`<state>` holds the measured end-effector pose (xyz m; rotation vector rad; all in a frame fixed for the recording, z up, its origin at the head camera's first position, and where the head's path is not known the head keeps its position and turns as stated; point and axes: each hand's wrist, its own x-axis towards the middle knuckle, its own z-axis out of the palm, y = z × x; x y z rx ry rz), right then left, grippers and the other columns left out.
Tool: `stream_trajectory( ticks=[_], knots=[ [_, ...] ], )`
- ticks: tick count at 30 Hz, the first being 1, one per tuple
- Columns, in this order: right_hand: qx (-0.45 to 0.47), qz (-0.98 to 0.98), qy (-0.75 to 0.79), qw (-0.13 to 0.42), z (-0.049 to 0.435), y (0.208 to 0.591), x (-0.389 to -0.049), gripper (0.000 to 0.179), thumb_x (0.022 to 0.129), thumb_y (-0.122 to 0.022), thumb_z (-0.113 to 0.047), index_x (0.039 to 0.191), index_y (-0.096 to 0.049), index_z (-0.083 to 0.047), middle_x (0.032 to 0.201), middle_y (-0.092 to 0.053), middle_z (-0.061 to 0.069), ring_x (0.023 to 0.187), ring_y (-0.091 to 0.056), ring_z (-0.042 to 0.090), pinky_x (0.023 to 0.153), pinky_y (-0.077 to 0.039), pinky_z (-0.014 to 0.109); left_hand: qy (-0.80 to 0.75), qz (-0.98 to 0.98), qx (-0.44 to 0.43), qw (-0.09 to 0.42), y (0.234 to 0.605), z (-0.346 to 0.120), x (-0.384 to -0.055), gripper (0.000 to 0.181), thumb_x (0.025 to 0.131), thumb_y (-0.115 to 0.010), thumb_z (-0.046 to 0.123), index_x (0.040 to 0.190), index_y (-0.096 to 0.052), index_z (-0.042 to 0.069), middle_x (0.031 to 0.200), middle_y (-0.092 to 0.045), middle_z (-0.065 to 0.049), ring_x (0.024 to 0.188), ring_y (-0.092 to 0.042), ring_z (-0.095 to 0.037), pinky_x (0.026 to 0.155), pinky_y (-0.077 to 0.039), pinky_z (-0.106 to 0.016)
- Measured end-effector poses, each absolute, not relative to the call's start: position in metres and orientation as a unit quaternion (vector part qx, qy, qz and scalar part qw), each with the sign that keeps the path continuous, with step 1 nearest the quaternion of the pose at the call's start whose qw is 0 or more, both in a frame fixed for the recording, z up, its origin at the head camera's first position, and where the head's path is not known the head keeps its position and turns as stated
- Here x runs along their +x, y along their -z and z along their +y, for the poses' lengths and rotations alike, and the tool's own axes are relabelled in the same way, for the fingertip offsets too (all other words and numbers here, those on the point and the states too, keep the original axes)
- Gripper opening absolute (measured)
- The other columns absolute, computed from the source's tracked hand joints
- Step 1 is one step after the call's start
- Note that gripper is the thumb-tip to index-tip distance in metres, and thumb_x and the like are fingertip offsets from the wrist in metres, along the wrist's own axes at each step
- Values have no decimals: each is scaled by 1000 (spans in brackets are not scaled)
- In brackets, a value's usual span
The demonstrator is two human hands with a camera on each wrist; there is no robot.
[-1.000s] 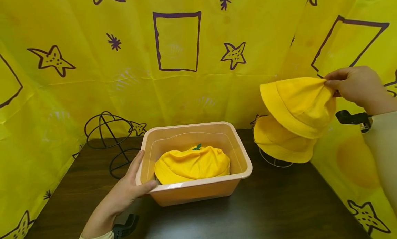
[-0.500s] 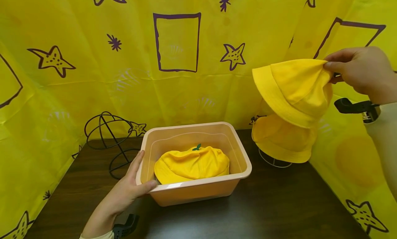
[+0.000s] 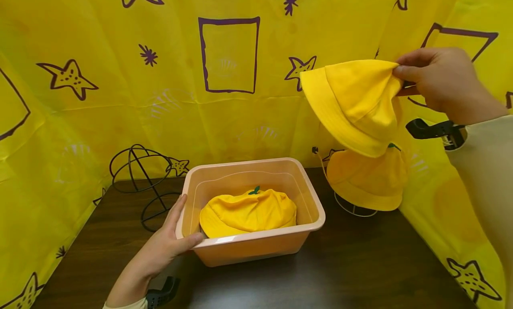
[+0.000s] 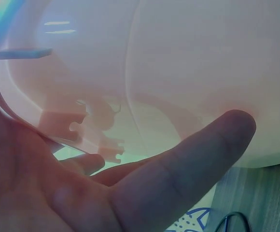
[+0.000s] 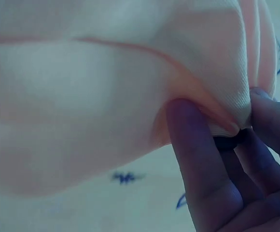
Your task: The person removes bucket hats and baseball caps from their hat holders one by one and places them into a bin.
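Note:
High on the right, my right hand pinches the crown of a yellow bucket hat, brim hanging down to the left. In the right wrist view, thumb and fingers gather the cloth into folds. My left hand grips the near left corner of a peach plastic basin, thumb over the rim. The left wrist view has a finger along the basin's outer wall. A second yellow hat, with a green leaf tip, lies crumpled inside the basin.
Below the lifted hat, another yellow hat sits on a pale wire stand at the right. A black wire hat stand is behind the basin's left side. Yellow patterned cloth encloses the dark wooden table at back and sides.
My right hand has lifted its hat up and leftward, away from the hat on the stand, whose green leaf tip now shows. The left hand and basin have stayed in place.

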<state>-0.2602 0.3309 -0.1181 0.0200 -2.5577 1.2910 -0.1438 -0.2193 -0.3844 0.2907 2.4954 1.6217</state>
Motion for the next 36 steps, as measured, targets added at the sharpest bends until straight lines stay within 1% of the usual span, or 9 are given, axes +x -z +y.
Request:
stream_trajectory(
  ticks=[2, 5, 7, 9, 12, 14, 21, 27, 36],
  knots=[
    [14, -874, -467, 132, 321, 114, -261, 44, 89, -69, -41, 125, -65, -15, 106, -65, -6, 77, -71, 9, 34, -38, 30, -541, 832, 96, 77, 384, -219, -144, 103, 90, -73, 32, 161, 1, 27, 164, 8, -14, 132, -39, -43, 101, -37, -48],
    [31, -842, -524, 124, 306, 107, -260, 43, 88, -73, -34, 124, -65, -11, 112, -64, 0, 79, -72, 14, 45, -49, 23, -541, 832, 96, 77, 384, -219, -143, 103, 90, -73, 32, 161, 1, 28, 164, 7, -14, 132, -39, -43, 101, -37, -49],
    [44, -821, -557, 120, 297, 102, -260, 43, 87, -75, -30, 124, -66, -10, 115, -64, 3, 80, -72, 17, 46, -50, 24, -539, 833, 96, 76, 383, -219, -143, 102, 90, -73, 32, 161, 1, 28, 164, 7, -13, 132, -39, -42, 102, -36, -49],
    [65, -790, -597, 120, 286, 97, -260, 42, 85, -78, -23, 122, -68, -5, 118, -63, 8, 81, -72, 22, 58, -55, 26, -538, 834, 99, 74, 383, -220, -144, 102, 90, -73, 31, 161, 1, 27, 164, 7, -13, 132, -39, -42, 102, -36, -49],
    [92, -752, -642, 122, 271, 93, -258, 43, 82, -81, -17, 121, -68, -2, 120, -62, 12, 84, -71, 26, 60, -56, 29, -538, 834, 101, 72, 383, -220, -144, 102, 91, -73, 29, 161, 0, 27, 164, 6, -13, 132, -40, -42, 101, -37, -46],
    [111, -727, -666, 120, 260, 90, -257, 45, 80, -82, -14, 120, -68, 0, 121, -61, 14, 88, -69, 27, 69, -56, 34, -538, 833, 103, 71, 383, -221, -144, 101, 91, -73, 29, 161, 0, 27, 164, 6, -13, 131, -40, -42, 101, -38, -45],
    [150, -660, -731, 80, 217, 90, -256, 35, 82, -79, -1, 114, -68, 6, 112, -64, 17, 80, -70, 32, 67, -58, 38, -527, 841, 104, 66, 381, -222, -144, 103, 91, -73, 30, 161, 1, 28, 164, 5, -16, 132, -38, -43, 103, -33, -54],
    [153, -664, -732, 32, 177, 120, -255, 27, 88, -74, -4, 113, -68, 4, 110, -65, 18, 81, -70, 32, 70, -58, 41, -525, 842, 103, 71, 379, -223, -143, 103, 91, -73, 30, 161, 2, 30, 164, 4, -17, 132, -38, -42, 103, -34, -54],
    [147, -745, -650, -38, 140, 210, -262, 19, 97, -64, -4, 115, -67, 4, 107, -65, 18, 86, -69, 29, 74, -57, 42, -530, 837, 112, 76, 380, -223, -143, 103, 90, -74, 30, 161, 1, 28, 164, 4, -18, 136, -29, -47, 102, -32, -61]
  ],
)
